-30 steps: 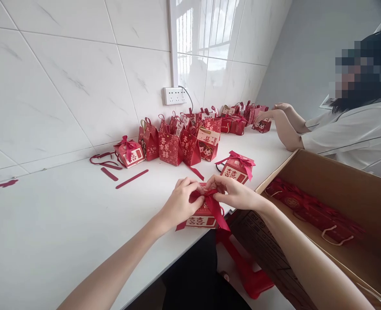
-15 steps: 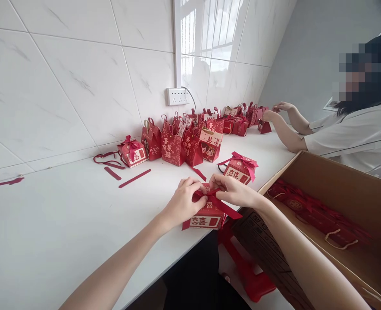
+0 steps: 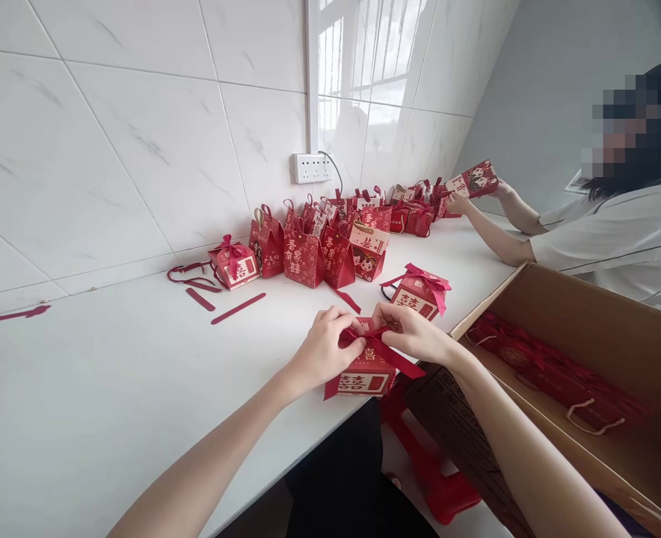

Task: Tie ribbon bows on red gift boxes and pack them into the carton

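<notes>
A red gift box (image 3: 363,383) with a cream label sits at the table's front edge, right below both my hands. Across its top runs a red ribbon (image 3: 403,364) formed into a bow, its tails hanging to either side. My left hand (image 3: 330,345) pinches the ribbon at the bow's left side, thumb and fingers closed. On the other side my right hand (image 3: 412,331) pinches the bow's right loop; its fingers partly hide the knot. Just behind my right hand stands a similar box with a tied pink-red bow (image 3: 423,282).
Several red gift boxes (image 3: 303,258) line the wall, with loose ribbon strips (image 3: 238,308) to their left. An open cardboard box (image 3: 633,317) holding red bags stands at right. Beyond it, a co-worker's hands (image 3: 460,203) hold a red box (image 3: 479,180). A red stool (image 3: 448,493) is below.
My hands stay on the bow with hardly any movement. The co-worker has raised a red box from the table and holds it tilted. The view has shifted slightly.
</notes>
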### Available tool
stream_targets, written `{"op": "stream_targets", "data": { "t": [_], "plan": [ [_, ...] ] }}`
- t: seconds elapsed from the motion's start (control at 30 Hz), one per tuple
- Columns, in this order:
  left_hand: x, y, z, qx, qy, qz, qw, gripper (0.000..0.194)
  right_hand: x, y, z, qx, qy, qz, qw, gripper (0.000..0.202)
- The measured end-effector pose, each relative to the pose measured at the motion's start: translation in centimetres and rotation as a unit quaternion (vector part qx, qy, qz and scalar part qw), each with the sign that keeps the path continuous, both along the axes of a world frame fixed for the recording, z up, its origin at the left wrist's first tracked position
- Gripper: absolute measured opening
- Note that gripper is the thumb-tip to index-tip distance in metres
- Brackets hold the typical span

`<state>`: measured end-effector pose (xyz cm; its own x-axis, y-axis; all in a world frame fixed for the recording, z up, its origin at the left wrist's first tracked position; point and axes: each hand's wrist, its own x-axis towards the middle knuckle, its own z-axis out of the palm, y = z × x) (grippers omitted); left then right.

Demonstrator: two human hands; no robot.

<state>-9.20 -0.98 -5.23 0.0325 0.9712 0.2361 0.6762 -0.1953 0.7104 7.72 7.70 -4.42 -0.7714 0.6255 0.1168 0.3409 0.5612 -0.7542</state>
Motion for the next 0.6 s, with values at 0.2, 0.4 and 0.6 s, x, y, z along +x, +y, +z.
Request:
{"op": "stream_targets", "data": {
  "t": [0.2,0.4,0.6],
  "plan": [
    [0.2,0.1,-0.5,0.008,-0.011,0.017,1.0,0.006,1.6,0.1,-0.9,-0.053,0.065,0.045,0.995,0.02],
    [-2.1,-0.1,1.8,-0.003,-0.081,0.05,0.995,0.029,2.3,-1.0,-2.6,-0.063,0.13,-0.076,0.987,0.032],
    [-3.2,0.4,2.1,-0.198,-0.06,0.11,0.972,0.058,0.9,-1.8,-1.7,-0.219,0.084,-0.198,0.952,0.064]
  ]
}}
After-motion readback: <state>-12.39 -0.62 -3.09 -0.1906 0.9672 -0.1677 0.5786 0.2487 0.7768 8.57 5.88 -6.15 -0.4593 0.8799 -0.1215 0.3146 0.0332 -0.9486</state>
